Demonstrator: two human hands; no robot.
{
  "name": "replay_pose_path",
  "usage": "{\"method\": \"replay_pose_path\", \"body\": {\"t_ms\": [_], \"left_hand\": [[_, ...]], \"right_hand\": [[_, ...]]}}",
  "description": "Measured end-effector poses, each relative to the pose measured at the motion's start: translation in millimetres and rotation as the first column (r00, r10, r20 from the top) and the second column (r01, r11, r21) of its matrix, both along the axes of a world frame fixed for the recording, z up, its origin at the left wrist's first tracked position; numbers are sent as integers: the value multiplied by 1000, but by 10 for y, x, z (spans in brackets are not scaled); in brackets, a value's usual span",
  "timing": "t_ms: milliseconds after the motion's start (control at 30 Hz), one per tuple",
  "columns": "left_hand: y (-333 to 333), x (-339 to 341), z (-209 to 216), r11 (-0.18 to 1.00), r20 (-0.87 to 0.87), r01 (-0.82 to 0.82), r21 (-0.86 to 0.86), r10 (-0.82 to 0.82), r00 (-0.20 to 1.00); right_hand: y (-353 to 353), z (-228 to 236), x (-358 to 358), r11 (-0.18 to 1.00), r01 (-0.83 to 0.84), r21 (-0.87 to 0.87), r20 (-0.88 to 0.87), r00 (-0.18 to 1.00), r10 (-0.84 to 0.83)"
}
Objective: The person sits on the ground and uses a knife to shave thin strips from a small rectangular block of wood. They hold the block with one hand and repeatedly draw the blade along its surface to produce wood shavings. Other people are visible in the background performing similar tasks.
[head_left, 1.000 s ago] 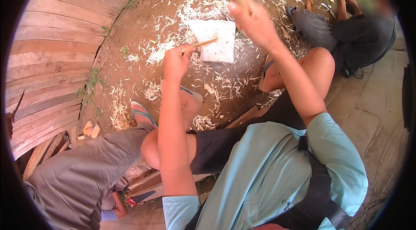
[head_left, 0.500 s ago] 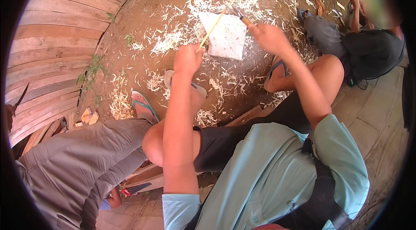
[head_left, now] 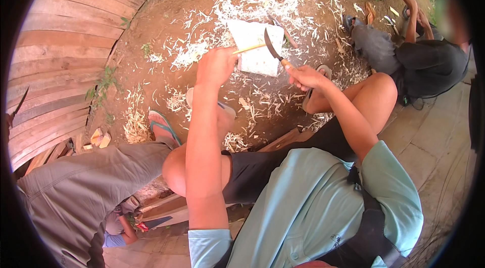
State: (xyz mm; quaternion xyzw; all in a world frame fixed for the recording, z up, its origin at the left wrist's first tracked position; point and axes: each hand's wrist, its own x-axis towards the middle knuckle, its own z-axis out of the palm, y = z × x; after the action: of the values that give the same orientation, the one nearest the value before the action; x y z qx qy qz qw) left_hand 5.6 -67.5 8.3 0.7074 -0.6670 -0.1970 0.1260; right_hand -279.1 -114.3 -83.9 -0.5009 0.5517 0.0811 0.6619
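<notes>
My left hand (head_left: 216, 67) is closed around one end of a thin pale wooden stick (head_left: 251, 49), which points to the right. In my right hand (head_left: 306, 77) is the wooden handle of a knife with a dark curved blade (head_left: 273, 44). The blade rises beside the stick's free end; whether the two touch I cannot tell. Below both lies a white sheet-like piece (head_left: 260, 63) on the ground, and another dark, long-handled tool (head_left: 284, 30) rests at its far right edge.
Wood shavings (head_left: 283, 0) litter the dirt ground. A plank wall (head_left: 65, 40) curves along the left. One person in grey trousers (head_left: 101, 177) sits close at my left, a dark blade (head_left: 20, 102) near them. Another person in dark clothes (head_left: 429, 63) sits at the right.
My right hand has come nearer and lower with the knife, whose curved blade now shows clearly. The stick has swung from slanting upward to nearly level.
</notes>
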Motion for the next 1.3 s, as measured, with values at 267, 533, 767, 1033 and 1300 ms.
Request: {"method": "replay_pose_path", "body": {"t_ms": [267, 533, 767, 1033, 1300], "left_hand": [[-99, -115, 103, 988, 154, -91, 125, 71, 985], [-180, -304, 133, 985, 236, -61, 159, 21, 971], [-203, -298, 337, 999, 241, 3, 47, -14, 970], [-84, -223, 140, 990, 253, -89, 113, 58, 966], [7, -50, 136, 964, 214, -177, 196, 134, 968]], "right_hand": [[-104, 1786, 259, 174, 586, -791, 573, 810, -123], [371, -282, 121, 799, -324, -506, -385, 914, 126], [92, -223, 102, 1000, 0, 10, 47, 999, 0], [-196, 1294, 481, 541, -638, -549, -609, 748, 263], [257, 703, 476, 293, 427, -855, 371, 900, -230]]}}
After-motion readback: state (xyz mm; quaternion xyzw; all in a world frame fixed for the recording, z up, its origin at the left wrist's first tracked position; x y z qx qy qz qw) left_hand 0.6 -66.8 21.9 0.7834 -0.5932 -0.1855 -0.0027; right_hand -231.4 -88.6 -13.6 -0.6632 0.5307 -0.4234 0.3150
